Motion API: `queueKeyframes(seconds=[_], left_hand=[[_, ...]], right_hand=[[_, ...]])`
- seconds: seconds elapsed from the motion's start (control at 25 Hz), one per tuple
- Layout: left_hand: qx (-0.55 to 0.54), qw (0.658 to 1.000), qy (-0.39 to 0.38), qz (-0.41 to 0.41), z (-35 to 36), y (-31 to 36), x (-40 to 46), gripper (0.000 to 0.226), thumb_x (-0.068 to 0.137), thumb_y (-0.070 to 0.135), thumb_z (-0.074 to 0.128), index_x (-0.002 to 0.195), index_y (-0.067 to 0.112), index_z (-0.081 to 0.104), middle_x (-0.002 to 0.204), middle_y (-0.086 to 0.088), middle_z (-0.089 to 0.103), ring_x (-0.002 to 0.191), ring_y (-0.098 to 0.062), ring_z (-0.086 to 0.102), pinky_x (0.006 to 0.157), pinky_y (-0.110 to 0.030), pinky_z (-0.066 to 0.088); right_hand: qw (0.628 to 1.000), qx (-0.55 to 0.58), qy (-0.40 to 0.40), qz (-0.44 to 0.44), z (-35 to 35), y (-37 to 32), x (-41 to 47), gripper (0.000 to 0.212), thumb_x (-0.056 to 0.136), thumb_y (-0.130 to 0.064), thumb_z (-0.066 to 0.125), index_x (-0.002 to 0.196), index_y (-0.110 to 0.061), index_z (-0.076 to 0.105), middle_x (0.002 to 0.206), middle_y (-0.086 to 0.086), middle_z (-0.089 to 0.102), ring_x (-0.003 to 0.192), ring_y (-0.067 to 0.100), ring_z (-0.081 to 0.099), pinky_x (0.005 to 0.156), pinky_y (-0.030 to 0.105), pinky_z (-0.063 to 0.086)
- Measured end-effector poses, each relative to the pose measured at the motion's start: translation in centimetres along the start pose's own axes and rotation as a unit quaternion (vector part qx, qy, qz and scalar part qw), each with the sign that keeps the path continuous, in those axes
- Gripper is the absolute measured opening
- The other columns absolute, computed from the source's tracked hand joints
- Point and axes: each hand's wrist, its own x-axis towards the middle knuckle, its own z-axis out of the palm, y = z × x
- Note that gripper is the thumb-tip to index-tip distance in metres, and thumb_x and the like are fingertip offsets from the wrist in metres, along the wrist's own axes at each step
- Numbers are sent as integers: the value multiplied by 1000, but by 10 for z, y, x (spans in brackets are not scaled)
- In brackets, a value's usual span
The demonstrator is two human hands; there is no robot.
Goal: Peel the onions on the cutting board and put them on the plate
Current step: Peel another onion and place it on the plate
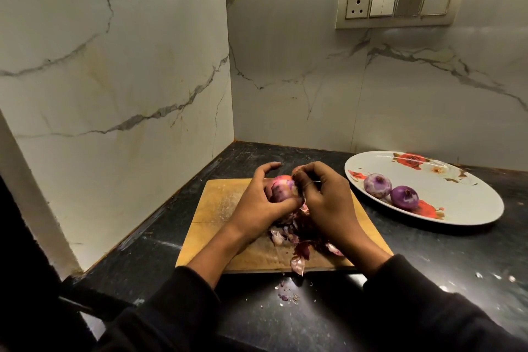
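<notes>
Over the wooden cutting board (217, 203), my left hand (258, 203) grips a partly peeled red onion (281, 187) from the left and below. My right hand (323, 194) pinches at the onion's skin on its right side, fingers curled. A heap of purple onion peels (297, 237) lies on the board under my hands. To the right, a white oval plate (457, 208) with red flowers holds two peeled purple onions (377, 185) (404, 198) side by side.
The dark stone counter (428, 260) sits in a corner of marble walls (114, 80) at left and back. Bits of peel (285, 293) lie on the counter in front of the board. A switch panel (397, 3) is on the back wall.
</notes>
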Motion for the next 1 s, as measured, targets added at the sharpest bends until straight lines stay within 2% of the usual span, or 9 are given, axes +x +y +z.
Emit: queueKeyframes(seconds=[0.08,0.2,0.28,0.4,0.56,0.68,0.8,1.0], left_hand=[[-18,1000,16,6,2,2,0,61,80,27,80,132,24,48,119,-2,61,99,-9,70,80,-26,60],[-31,999,-7,4,3,2,1,53,83,39,69,129,19,51,122,-6,59,102,-10,68,80,-24,58],[-45,999,-12,7,3,1,0,54,84,41,65,131,18,49,123,-8,58,104,-11,67,81,-25,58],[-42,999,-5,13,4,-1,1,62,82,44,66,134,19,44,126,-9,56,110,-18,66,84,-28,58],[-10,1000,-8,20,5,1,-1,70,78,39,71,137,17,38,122,-7,56,103,-14,67,83,-28,59],[10,999,-32,24,6,0,-2,66,85,24,75,138,18,37,121,-3,56,99,-5,67,81,-24,57],[30,998,-48,21,7,-2,-3,63,89,13,74,138,19,36,122,-4,56,103,-8,66,83,-25,58],[51,997,-45,32,8,-2,-5,60,90,8,73,135,20,36,118,-3,58,102,-11,67,83,-25,58]], right_hand=[[995,70,4,68,1,2,0,10,99,-14,59,100,-13,69,92,0,71,87,11,66,73,22,52],[988,131,-14,81,1,0,-2,10,98,-14,60,102,-14,70,93,-2,72,89,9,68,75,22,55],[985,151,-30,76,1,-2,-4,10,95,-12,65,102,-14,72,93,-3,73,90,7,69,76,21,56],[980,174,3,92,1,1,-4,6,94,-14,67,94,-12,73,92,0,74,89,12,70,73,22,55],[981,171,6,96,5,1,-5,7,96,-19,64,95,-16,71,89,2,72,87,16,69,74,27,57],[983,149,9,111,7,3,-3,7,97,-17,64,94,-17,70,88,1,71,86,16,68,71,27,55],[984,126,6,126,7,3,-4,13,99,-19,61,88,-17,67,81,1,68,76,13,64,62,18,47],[986,107,11,130,8,1,-5,17,97,-17,63,80,-19,63,76,0,65,70,12,61,58,21,45]])
